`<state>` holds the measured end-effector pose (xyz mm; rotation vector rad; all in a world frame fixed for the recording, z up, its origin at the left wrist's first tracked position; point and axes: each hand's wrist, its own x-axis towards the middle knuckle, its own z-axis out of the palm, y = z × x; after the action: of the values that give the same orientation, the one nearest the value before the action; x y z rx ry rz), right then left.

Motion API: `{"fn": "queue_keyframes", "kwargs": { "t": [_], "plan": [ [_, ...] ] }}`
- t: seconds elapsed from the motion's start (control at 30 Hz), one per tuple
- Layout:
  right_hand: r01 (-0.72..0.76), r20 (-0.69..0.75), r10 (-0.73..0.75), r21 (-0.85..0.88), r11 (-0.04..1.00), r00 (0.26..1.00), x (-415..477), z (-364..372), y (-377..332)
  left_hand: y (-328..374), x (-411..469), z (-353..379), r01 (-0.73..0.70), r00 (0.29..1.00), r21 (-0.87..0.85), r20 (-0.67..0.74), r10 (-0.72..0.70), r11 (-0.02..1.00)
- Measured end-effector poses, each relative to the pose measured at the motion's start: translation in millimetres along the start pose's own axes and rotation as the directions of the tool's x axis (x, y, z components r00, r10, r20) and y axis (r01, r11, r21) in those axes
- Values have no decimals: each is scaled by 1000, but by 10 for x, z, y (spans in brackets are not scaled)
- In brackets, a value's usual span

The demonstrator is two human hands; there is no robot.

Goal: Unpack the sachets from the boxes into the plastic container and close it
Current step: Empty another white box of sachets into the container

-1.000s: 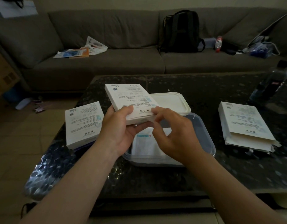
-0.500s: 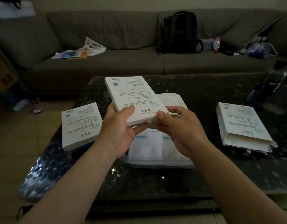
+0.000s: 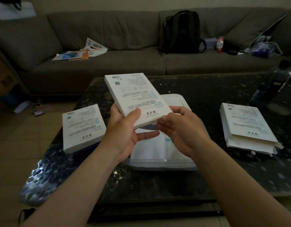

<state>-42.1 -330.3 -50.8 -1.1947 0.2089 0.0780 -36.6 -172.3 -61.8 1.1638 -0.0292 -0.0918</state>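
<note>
Head cam, pretty dim room: the white box (image 3: 138,95) is a flat carton held up over the plastic container (image 3: 166,164), far end tipped upward. Left hand (image 3: 125,133) has its grip wrapped on the near left edge, thumb on top and fingers underneath. Right hand (image 3: 182,130) has its grip pinching the near right corner, fingertips curled onto the end of the box. The print reads upside down from here: a barcode and QR code at the far end, rows of tiny text I can't make out, little light blue tags down one side, then a few bigger characters and a script logo by the thumb. The clear container sits on the bench (image 3: 158,182) with white sachets (image 3: 149,148) already lying in it, and its white lid (image 3: 177,100) is just behind it. A second box (image 3: 82,126) with the same print lies left of the container, and an opened box (image 3: 246,126) with its end gaping lies well to the right. Compared with half a second ago, the held box sits higher and steeper, and the right fingers have moved onto the corner.
</note>
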Motion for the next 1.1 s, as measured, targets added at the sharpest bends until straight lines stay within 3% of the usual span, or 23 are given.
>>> {"fn": "queue_keyframes", "kwargs": {
  "t": [0.37,0.7,0.9,1.0,1.1],
  "plan": [
    [-44,11,43,105,994,999,42,2,9,16,-28,-24,-11,1000,63,-6,11,998],
    [-9,-35,12,77,997,999,81,15,28,5,-21,-28,7,997,139,-83,4,990],
    [92,-59,-92,-4,996,994,104,17,21,60,-13,-11,140,982,15,-129,-137,990],
    [176,-69,-191,-180,968,979,133,-2,59,85,-29,-11,209,969,-22,-128,-210,978],
    [323,-50,-418,-555,767,907,155,-58,136,112,-38,-8,259,958,-72,-105,-266,963]
  ]
}}
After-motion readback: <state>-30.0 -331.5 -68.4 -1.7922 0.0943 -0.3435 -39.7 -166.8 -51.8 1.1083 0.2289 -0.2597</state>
